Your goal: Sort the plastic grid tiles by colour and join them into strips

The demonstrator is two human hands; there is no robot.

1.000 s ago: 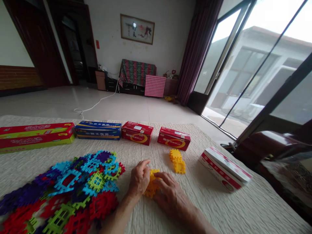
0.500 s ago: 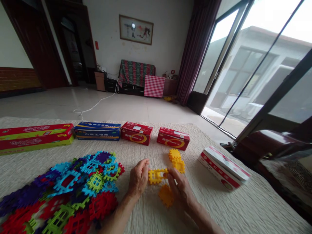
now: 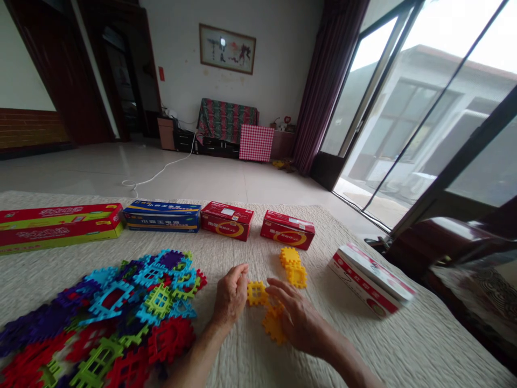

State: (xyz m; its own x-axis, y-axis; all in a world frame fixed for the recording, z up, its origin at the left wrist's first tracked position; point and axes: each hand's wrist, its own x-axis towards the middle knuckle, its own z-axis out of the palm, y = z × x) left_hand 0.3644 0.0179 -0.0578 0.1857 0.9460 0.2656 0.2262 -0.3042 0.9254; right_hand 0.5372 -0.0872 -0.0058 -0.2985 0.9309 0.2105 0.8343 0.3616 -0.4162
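- The yellow window piece (image 3: 257, 293) has notched edges.
- It sits between the curled left hand (image 3: 231, 291) and loosely bent right hand (image 3: 298, 315).
- I cannot tell either grip.

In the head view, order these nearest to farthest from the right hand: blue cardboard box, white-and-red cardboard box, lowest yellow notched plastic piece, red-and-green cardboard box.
From the right hand:
1. Lowest yellow notched plastic piece: just left, partly hidden.
2. White-and-red box: to the right.
3. Blue box: back row, left.
4. Red-and-green box: back row, leftmost.
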